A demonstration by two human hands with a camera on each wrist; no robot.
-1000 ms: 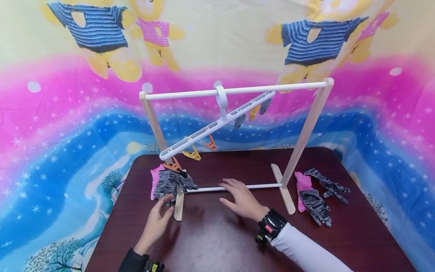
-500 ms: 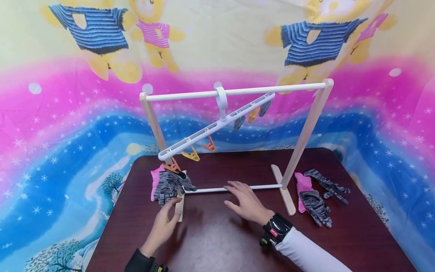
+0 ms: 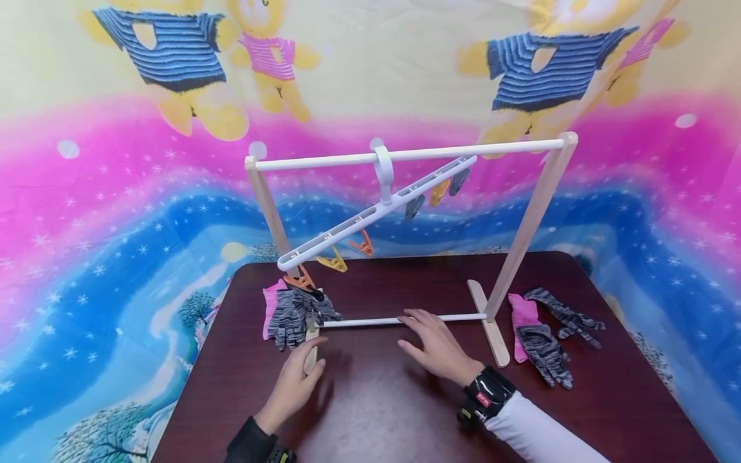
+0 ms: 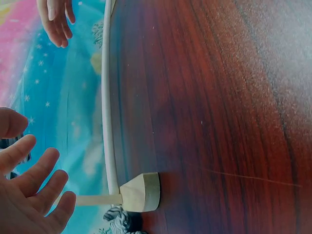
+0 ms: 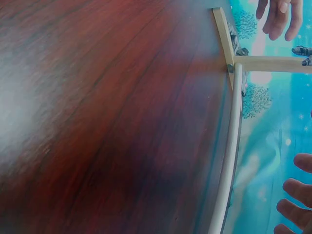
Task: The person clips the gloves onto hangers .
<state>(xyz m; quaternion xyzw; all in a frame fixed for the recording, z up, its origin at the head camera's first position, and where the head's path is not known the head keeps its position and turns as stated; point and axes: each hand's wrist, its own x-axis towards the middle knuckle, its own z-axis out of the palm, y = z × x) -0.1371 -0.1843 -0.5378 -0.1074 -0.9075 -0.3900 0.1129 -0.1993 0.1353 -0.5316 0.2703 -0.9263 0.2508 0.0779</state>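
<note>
Both hands hold nothing, their fingers spread and relaxed. My left hand hovers by the rack's left wooden foot, just below the gloves. My right hand is over the middle of the table, fingertips overlapping the lower white bar in the head view. A white clip hanger hooks over the top rod and slants, left end lower. From its leftmost orange clip hangs a grey-black striped glove. Behind it are another striped glove and a pink knitted piece.
The wooden rack stands on a dark red-brown table. Right of it lie two striped gloves and a pink knitted piece. More clips, orange, yellow and grey, hang along the hanger. A printed cloth surrounds the table.
My left hand has moved right and slightly nearer the body, away from the gloves on the left. My right hand has shifted a little to the right. The hanger looks nearly still.
</note>
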